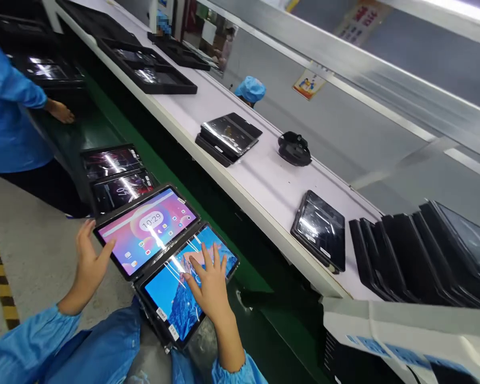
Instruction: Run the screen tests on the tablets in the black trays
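Two lit tablets lie side by side in a black tray (165, 260) in front of me. The left tablet (138, 242) shows a pink and purple home screen with a clock; the right tablet (176, 304) shows a blue mountain picture and bears small white labels. My left hand (91, 261) is at the left tablet's outer edge, thumb stretched over the corner and fingers apart. Spread over the right tablet, my right hand (211, 285) has its fingertips at the screen. Whether every finger touches glass, I cannot tell.
Another tray with dark-screened tablets (118, 184) lies just beyond on the green conveyor (260, 330). The white shelf (260, 181) carries stacked tablets (320, 229), a black tape roll (294, 148) and a row of upright tablets (408, 256). A blue-sleeved co-worker (12, 106) stands left.
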`<state>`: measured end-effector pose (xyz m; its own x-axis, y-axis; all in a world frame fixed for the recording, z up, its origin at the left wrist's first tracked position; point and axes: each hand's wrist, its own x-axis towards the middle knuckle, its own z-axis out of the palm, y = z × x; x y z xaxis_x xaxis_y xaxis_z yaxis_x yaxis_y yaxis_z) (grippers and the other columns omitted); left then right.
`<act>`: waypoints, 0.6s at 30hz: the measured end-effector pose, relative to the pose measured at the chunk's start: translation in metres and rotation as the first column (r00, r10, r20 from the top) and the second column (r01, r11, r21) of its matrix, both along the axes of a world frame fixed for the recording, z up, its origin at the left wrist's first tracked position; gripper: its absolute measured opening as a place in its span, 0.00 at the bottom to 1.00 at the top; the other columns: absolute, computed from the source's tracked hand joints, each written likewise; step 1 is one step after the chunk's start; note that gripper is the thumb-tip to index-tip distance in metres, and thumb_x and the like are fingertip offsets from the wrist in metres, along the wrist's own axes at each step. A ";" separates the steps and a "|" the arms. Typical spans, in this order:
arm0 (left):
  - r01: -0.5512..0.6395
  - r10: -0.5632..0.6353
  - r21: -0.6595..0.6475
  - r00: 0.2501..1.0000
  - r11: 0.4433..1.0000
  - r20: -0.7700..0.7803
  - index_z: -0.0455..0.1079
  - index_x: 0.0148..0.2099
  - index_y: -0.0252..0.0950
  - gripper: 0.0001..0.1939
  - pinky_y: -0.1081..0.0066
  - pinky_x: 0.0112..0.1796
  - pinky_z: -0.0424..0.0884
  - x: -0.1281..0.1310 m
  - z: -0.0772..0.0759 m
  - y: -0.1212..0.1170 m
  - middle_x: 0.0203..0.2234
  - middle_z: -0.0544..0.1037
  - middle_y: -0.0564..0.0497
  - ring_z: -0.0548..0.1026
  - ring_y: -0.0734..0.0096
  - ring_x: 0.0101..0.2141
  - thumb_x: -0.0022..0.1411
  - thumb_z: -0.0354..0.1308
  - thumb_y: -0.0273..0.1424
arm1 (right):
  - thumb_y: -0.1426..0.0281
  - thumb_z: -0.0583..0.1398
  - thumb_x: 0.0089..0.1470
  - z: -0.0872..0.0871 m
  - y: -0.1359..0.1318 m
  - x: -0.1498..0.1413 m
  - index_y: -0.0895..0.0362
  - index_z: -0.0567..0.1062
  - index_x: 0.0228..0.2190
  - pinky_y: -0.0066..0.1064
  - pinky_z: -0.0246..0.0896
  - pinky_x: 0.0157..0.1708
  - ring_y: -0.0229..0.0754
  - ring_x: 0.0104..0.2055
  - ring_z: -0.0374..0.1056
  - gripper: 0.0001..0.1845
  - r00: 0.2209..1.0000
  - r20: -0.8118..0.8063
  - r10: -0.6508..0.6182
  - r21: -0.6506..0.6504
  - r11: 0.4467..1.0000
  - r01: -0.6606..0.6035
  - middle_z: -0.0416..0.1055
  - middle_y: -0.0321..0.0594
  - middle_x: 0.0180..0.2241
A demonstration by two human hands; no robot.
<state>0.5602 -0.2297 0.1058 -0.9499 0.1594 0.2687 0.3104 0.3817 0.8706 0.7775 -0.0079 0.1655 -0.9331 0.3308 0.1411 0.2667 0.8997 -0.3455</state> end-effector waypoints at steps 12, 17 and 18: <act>0.057 -0.114 0.213 0.957 0.975 0.266 0.28 0.74 0.49 0.55 0.49 0.66 0.45 0.045 -0.028 0.016 0.73 0.35 0.45 0.40 0.54 0.71 0.59 0.64 0.40 | 0.63 0.58 0.64 0.015 -0.001 0.011 0.46 0.76 0.52 0.73 0.37 0.64 0.62 0.71 0.48 0.16 0.980 -0.181 -0.087 -0.189 0.980 0.052 0.65 0.42 0.63; 0.079 -0.182 0.318 0.934 0.945 0.307 0.25 0.74 0.49 0.52 0.51 0.67 0.43 0.039 -0.032 0.004 0.73 0.33 0.47 0.39 0.57 0.70 0.63 0.60 0.41 | 0.66 0.57 0.64 0.010 -0.018 0.037 0.46 0.78 0.48 0.68 0.48 0.64 0.60 0.69 0.51 0.14 0.974 -0.182 -0.136 -0.241 0.966 0.090 0.69 0.42 0.60; 0.071 -0.190 0.345 0.927 0.936 0.324 0.25 0.74 0.49 0.49 0.52 0.67 0.44 0.040 -0.032 0.002 0.73 0.32 0.48 0.38 0.59 0.70 0.65 0.57 0.41 | 0.66 0.57 0.64 0.009 -0.022 0.041 0.46 0.79 0.47 0.67 0.49 0.64 0.60 0.69 0.51 0.14 0.976 -0.178 -0.123 -0.240 0.968 0.078 0.69 0.41 0.60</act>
